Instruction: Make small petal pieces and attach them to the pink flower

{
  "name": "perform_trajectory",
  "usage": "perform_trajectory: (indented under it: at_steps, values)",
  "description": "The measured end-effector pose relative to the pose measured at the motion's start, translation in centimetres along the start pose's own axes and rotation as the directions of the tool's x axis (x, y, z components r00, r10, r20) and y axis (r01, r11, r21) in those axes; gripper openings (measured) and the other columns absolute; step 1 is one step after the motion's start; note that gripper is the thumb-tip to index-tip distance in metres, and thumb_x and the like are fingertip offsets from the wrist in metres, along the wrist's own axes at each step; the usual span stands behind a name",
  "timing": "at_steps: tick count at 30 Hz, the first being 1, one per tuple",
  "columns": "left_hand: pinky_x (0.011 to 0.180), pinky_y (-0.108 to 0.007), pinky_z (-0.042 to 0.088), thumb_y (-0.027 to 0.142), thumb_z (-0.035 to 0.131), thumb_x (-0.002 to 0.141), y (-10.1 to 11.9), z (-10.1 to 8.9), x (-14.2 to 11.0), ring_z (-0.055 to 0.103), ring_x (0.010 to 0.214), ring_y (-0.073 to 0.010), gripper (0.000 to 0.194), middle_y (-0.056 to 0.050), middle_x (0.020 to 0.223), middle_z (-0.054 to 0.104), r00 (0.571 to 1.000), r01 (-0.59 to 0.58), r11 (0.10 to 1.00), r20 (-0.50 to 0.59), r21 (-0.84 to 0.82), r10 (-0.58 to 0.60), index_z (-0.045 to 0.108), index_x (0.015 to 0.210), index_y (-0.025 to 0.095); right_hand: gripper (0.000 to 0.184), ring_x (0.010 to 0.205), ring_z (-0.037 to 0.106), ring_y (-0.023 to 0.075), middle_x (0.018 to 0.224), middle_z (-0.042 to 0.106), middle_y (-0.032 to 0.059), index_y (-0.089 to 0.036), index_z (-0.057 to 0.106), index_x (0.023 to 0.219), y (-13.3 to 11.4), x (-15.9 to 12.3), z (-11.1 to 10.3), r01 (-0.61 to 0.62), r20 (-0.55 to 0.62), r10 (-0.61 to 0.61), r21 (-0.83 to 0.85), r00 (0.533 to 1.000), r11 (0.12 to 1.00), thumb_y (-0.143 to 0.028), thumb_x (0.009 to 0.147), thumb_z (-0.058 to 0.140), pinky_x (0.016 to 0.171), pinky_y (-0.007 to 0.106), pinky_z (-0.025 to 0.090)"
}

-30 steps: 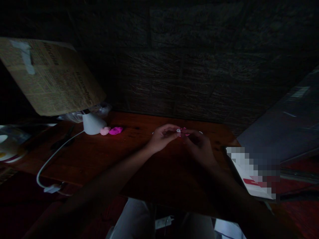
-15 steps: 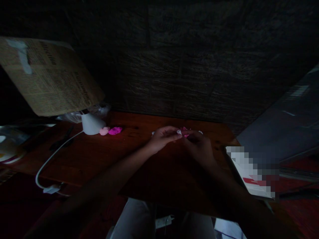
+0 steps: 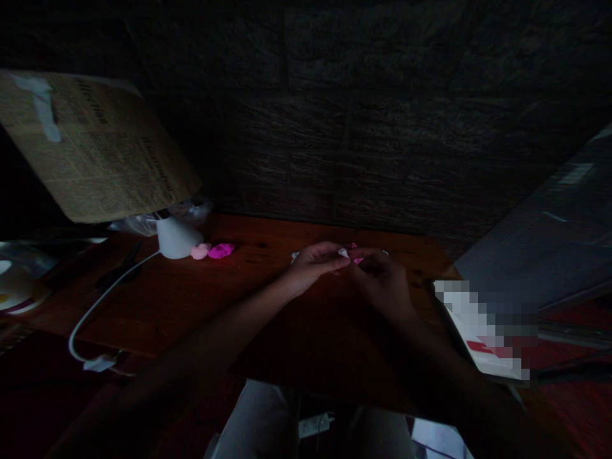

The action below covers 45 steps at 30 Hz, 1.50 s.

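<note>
Over the wooden table, my left hand (image 3: 312,266) pinches a small white lump (image 3: 343,254), apparently modelling clay, between thumb and fingers. My right hand (image 3: 386,284) meets it from the other side, its fingertips closed at the lump's right edge. Partly hidden behind the hands are a small pink piece (image 3: 358,261) and some darker pink bits (image 3: 352,245). White bits show beyond each hand, at the left (image 3: 295,255) and at the right. Farther left, a pale pink clay lump (image 3: 200,250) touches a bright magenta clay lump (image 3: 222,250).
A lamp with a newspaper-covered shade (image 3: 109,153) and a white base (image 3: 176,239) stands at the left; its white cable (image 3: 88,313) hangs over the table's front edge. A dark stone-like wall (image 3: 306,140) rises behind. At the right edge lies a partly blurred white, flat object (image 3: 478,338).
Both hands stay nearly in place around the white lump. The right fingers have shifted very slightly, and the lump looks a little turned.
</note>
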<state>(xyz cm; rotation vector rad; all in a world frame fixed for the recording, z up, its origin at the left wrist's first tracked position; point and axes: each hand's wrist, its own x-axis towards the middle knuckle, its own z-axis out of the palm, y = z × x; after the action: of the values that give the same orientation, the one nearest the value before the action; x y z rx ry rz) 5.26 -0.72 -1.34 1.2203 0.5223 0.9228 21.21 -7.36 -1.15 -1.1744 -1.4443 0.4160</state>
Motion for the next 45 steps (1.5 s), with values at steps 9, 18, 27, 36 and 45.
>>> perform_trajectory:
  at_steps: [9, 18, 27, 36, 45]
  values:
    - [0.065, -0.021, 0.047, 0.039, 0.091, 0.060, -0.3, -0.1, 0.0, 0.064, 0.081, -0.0119, 0.042, -0.003, 0.093, 0.072, 1.000, 0.008, 1.000, 0.029, -0.013, -0.007, 0.072, 0.089, 0.016, 0.018, 0.062, 0.067, 0.0160, 0.085, 0.078, 0.0043, -0.023, 0.074, 0.096, 0.1, -0.1, 0.0, -0.003, 0.001, 0.003, -0.003, 1.000, 1.000, -0.035, 0.083, 0.074, 0.058, 0.028, 0.054]
    - [0.063, -0.021, 0.046, 0.037, 0.092, 0.058, 0.1, 0.3, -0.1, 0.061, 0.073, -0.0093, 0.041, 0.000, 0.082, 0.068, 1.000, -0.013, 1.000, 0.010, -0.021, 0.014, 0.069, 0.082, 0.015, 0.023, 0.073, 0.072, 0.0190, 0.095, 0.079, 0.0063, -0.023, 0.071, 0.101, -0.2, 0.0, 0.1, -0.009, 0.031, 0.008, 0.029, 0.999, 1.000, -0.035, 0.082, 0.075, 0.061, 0.030, 0.056]
    - [0.064, -0.022, 0.045, 0.039, 0.091, 0.059, 0.2, 0.2, -0.1, 0.060, 0.075, -0.0102, 0.039, -0.001, 0.084, 0.068, 1.000, -0.023, 1.000, 0.017, 0.007, 0.023, 0.069, 0.081, 0.014, 0.027, 0.079, 0.074, 0.0208, 0.099, 0.079, 0.0063, -0.025, 0.070, 0.106, 0.1, -0.1, 0.0, -0.005, 0.051, 0.003, 0.025, 0.999, 1.000, -0.036, 0.082, 0.075, 0.064, 0.032, 0.057]
    - [0.065, -0.022, 0.046, 0.039, 0.091, 0.059, 0.1, 0.1, -0.1, 0.062, 0.075, -0.0105, 0.038, -0.002, 0.086, 0.071, 1.000, -0.023, 1.000, 0.013, 0.018, 0.022, 0.072, 0.082, 0.015, 0.027, 0.077, 0.073, 0.0200, 0.097, 0.079, 0.0059, -0.024, 0.069, 0.105, -0.1, 0.0, 0.1, -0.022, 0.050, 0.021, 0.030, 0.999, 0.999, -0.036, 0.082, 0.075, 0.063, 0.031, 0.056]
    - [0.085, -0.032, 0.053, 0.032, 0.089, 0.065, 1.8, -1.6, 0.3, 0.070, 0.089, -0.0163, 0.037, -0.006, 0.097, 0.076, 0.987, -0.154, 0.970, 0.072, 0.189, 0.143, 0.075, 0.095, 0.016, 0.023, 0.084, 0.073, 0.0203, 0.097, 0.078, 0.0053, -0.025, 0.068, 0.103, -0.4, 0.4, -0.1, -0.051, 0.045, 0.048, 0.081, 0.998, 0.995, -0.034, 0.082, 0.075, 0.074, 0.034, 0.058]
